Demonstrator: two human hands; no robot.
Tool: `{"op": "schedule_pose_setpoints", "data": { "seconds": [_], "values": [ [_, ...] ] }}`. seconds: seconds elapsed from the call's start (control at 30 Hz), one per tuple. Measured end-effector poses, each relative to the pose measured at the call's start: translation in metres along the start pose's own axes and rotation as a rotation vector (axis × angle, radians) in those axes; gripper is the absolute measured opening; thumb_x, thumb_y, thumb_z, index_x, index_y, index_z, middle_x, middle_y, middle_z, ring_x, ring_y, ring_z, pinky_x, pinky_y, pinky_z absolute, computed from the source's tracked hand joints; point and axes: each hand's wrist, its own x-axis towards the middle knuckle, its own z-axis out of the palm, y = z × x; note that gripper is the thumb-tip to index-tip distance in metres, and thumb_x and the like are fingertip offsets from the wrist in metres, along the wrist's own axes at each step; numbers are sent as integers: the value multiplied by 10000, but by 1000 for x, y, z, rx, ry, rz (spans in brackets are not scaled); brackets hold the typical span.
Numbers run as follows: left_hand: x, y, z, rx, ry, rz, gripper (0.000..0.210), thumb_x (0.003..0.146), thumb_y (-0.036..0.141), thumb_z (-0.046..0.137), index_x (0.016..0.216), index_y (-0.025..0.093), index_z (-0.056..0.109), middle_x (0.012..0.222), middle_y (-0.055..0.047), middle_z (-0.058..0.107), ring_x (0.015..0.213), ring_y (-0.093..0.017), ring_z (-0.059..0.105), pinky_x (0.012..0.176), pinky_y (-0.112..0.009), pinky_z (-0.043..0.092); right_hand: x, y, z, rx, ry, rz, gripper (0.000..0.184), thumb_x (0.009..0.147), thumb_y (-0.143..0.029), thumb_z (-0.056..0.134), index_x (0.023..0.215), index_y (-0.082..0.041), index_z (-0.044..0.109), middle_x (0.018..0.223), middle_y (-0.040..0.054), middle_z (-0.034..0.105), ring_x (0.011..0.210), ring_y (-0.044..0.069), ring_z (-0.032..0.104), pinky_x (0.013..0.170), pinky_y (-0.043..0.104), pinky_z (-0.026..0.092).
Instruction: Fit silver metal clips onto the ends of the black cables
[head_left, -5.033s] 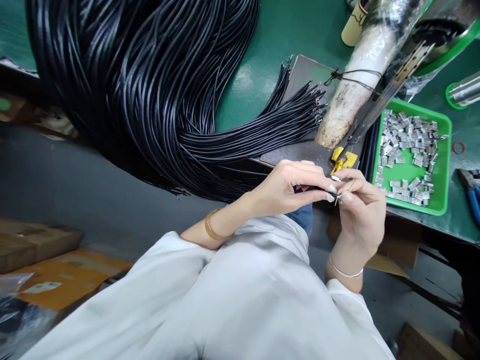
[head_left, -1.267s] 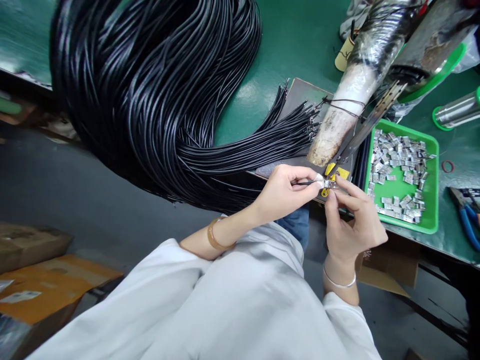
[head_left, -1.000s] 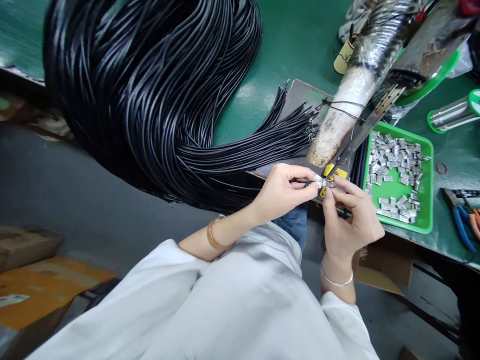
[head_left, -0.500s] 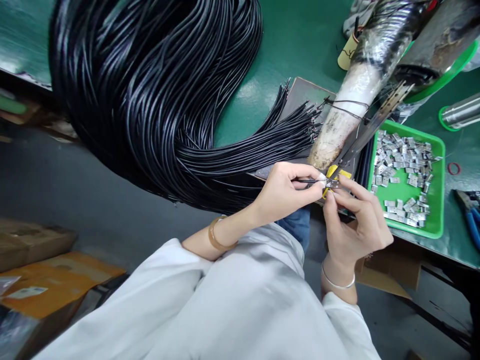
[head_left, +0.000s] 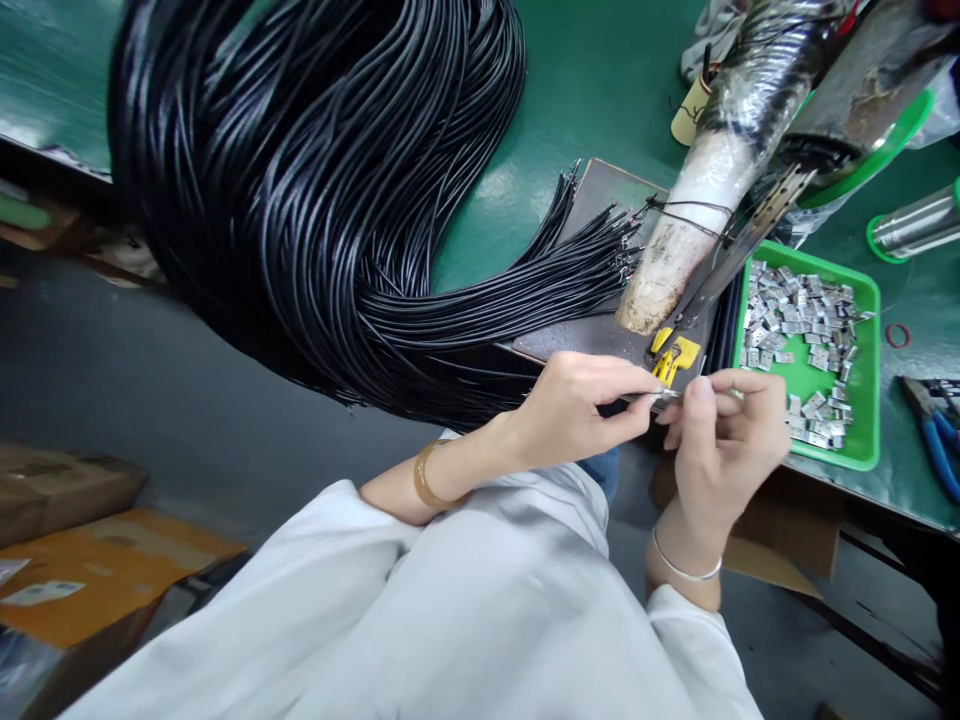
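My left hand point(head_left: 589, 405) pinches a thin black cable, whose end lies between finger and thumb. A small silver metal connector point(head_left: 665, 397) shows at those fingertips, between the two hands. My right hand point(head_left: 731, 435) has its fingers curled and thumb raised, with the fingertips at the connector's right end; its grip is partly hidden. Just beyond the fingers is a yellow-marked fixture point(head_left: 675, 358) on a dark board point(head_left: 562, 340). A large bundle of black cables point(head_left: 337, 200) lies to the left, its stripped ends point(head_left: 624, 240) on the board.
At the right stands a green tray point(head_left: 870, 400) of loose metal connectors. A white wrapped post point(head_left: 667, 260) and a metal bar point(head_left: 739, 245) slant over the board. Blue-handled pliers point(head_left: 937, 440), a red ring point(head_left: 898, 335) and a silver spool point(head_left: 916, 222) lie further right.
Both hands have drawn back from the yellow-marked fixture towards my body, with the connector. My right hand has turned, its thumb now pointing up, and more of the fixture shows.
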Motion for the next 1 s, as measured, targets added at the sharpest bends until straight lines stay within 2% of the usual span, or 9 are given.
{"op": "schedule_pose_setpoints", "data": {
  "seconds": [0.1,0.23,0.3,0.47,0.53,0.63,0.73,0.87,1.0],
  "values": [
    [-3,0,-1,-50,-11,-23,126,812,167,606,811,128,726,578,24,561,503,-51,386,507,-195,334,1,0,-2,86,-77,28,123,927,-304,625,907,-204,557,664,-67,592,498,75,604,477,176,488],
    [-1,1,-7,-398,-127,-358,178,828,266,652,784,96,677,535,63,390,484,-39,300,453,-194,243,2,7,-3,-185,1,-364,77,877,-230,690,909,-209,624,849,-12,695,759,108,711,677,204,561],
    [1,1,-8,-509,-139,-448,240,830,309,667,862,73,701,551,59,395,494,-42,304,455,-200,234,3,10,-3,-291,61,-502,97,840,-170,723,902,-217,665,812,-22,715,721,107,713,663,198,554],
    [4,-6,-5,-600,-84,-478,240,784,296,717,866,71,719,586,33,497,532,-46,358,491,-197,281,3,5,-2,30,343,-418,219,871,-159,663,1084,-210,674,664,-65,623,428,75,574,391,198,433],
    [5,-10,-4,-646,-75,-479,230,763,288,739,849,76,717,609,22,541,544,-47,393,509,-192,312,3,2,1,116,374,-390,251,899,-151,620,1146,-198,634,741,-46,665,461,98,624,400,216,487],
    [6,-13,-3,-670,-53,-501,219,746,277,764,838,83,723,634,9,581,566,-55,446,540,-191,361,1,2,5,17,308,-373,212,874,-103,646,1065,-194,640,838,-9,743,663,165,745,574,274,620],
    [8,-13,-3,-667,-54,-499,197,742,263,770,823,88,728,631,13,581,560,-51,445,532,-185,361,0,5,8,-164,183,-464,184,802,-85,731,926,-202,661,923,9,773,810,178,767,728,299,648],
    [10,-12,-2,-632,-23,-514,170,753,255,754,784,92,719,605,21,554,549,-46,428,517,-179,350,-1,7,10,-229,108,-515,196,802,-76,724,926,-206,645,1074,36,766,900,166,761,808,307,653],
    [11,-13,0,-618,-7,-524,168,728,244,774,774,92,719,590,31,536,548,-44,431,528,-180,372,1,10,13,-215,93,-479,183,809,-86,720,928,-206,650,1053,32,769,936,173,758,835,315,649]
  ]
}}
